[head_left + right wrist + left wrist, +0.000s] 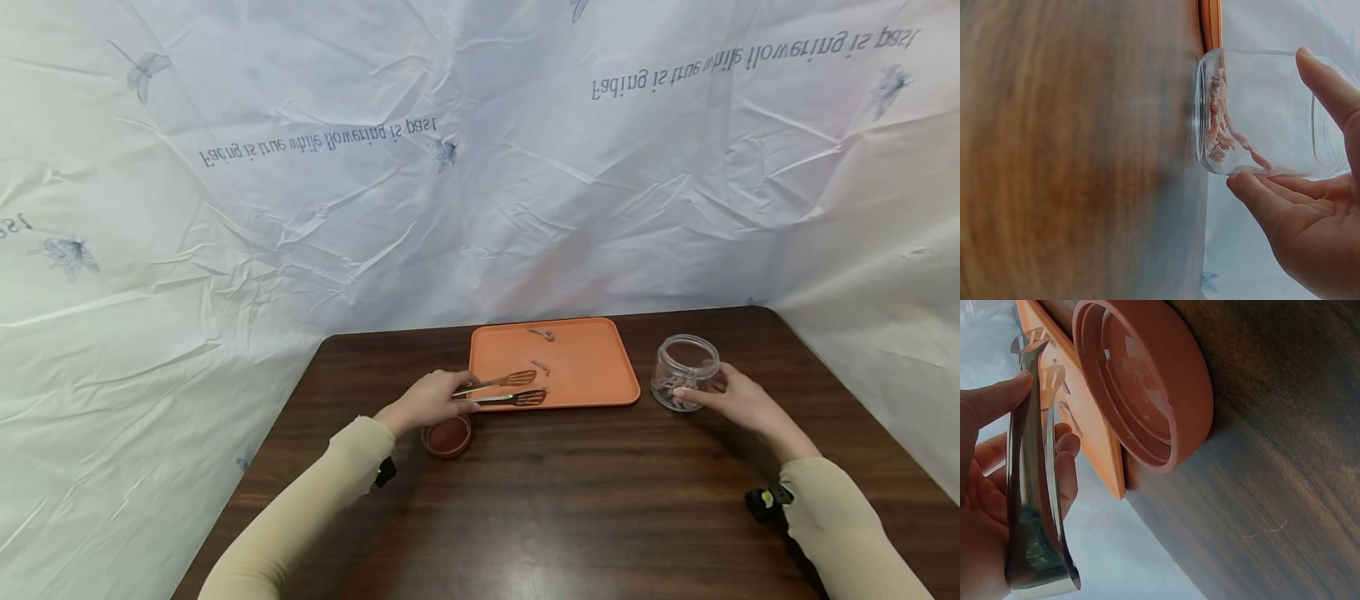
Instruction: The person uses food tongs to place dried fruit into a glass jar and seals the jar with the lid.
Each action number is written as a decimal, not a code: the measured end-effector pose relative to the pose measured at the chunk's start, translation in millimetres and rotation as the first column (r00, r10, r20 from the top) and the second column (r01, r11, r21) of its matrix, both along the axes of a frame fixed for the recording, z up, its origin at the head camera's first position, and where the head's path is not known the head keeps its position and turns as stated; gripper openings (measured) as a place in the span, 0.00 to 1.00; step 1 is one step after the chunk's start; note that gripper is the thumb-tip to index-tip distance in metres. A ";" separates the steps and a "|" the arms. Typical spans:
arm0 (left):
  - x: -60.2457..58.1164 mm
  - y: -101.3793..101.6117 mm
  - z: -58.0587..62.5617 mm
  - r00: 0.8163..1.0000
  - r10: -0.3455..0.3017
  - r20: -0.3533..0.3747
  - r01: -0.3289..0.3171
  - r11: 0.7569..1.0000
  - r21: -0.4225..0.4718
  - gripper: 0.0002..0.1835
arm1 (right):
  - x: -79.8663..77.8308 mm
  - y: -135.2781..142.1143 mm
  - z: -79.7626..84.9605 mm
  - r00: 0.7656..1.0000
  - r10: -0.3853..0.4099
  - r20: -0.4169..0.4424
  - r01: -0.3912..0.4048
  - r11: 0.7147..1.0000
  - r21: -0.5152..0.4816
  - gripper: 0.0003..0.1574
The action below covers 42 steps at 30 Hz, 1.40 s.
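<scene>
Just on the near side of my left hand (429, 398), a red lid (448, 435) sits hollow side up on the table (555, 500), likely parked there to leave the jar's mouth free. The hand itself grips steel tongs (1027, 462), thumb along one arm and fingers about the other, a two-sided hold that presumably lets me squeeze or ease them. Well off to the right, my right hand (742, 403) grasps the clear jar (1272, 112) between thumb and fingers, probably to steady it upright. Low inside that grip, pinkish strips (1216, 115) heap at the jar's bottom. Beyond my left fingers, between both hands, lies the orange tray (585, 367), a flat bed that seemingly keeps small pieces in the tongs' reach. Their slotted tips hang apart over it; whether they touch anything, I cannot tell. More strips (541, 367) lie scattered past them. Farthest from both hands hangs a white sheet (525, 208).
</scene>
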<state>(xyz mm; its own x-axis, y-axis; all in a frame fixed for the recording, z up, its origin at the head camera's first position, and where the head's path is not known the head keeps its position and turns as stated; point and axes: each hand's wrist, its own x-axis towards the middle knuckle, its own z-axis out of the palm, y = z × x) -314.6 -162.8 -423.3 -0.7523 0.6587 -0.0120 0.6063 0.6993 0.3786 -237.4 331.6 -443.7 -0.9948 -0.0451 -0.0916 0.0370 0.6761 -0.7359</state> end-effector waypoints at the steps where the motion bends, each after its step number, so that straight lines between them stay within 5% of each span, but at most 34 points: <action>1: 0.3 0.4 0.5 1.000 -0.001 -0.004 0.001 1.000 -0.002 0.24 | 0.0 0.2 0.1 1.000 0.001 -0.003 -0.001 1.000 -0.004 0.63; 17: 7.5 6.8 2.1 0.998 0.008 -0.065 -0.007 1.000 0.010 0.15 | 3.0 -0.5 2.9 1.000 -0.018 0.019 0.017 0.999 0.035 0.68; 42: 9.8 9.1 5.1 0.992 -0.007 -0.126 0.010 1.000 0.021 0.14 | 3.6 0.3 0.9 0.999 -0.026 0.024 0.025 0.999 0.030 0.69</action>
<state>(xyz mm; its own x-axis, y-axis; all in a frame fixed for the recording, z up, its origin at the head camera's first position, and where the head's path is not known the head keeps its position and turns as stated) -304.8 -153.7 -418.2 -0.7412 0.6642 0.0972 0.6561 0.6862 0.3139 -233.8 331.9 -442.7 -0.9930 -0.0169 -0.1165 0.0719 0.6962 -0.7143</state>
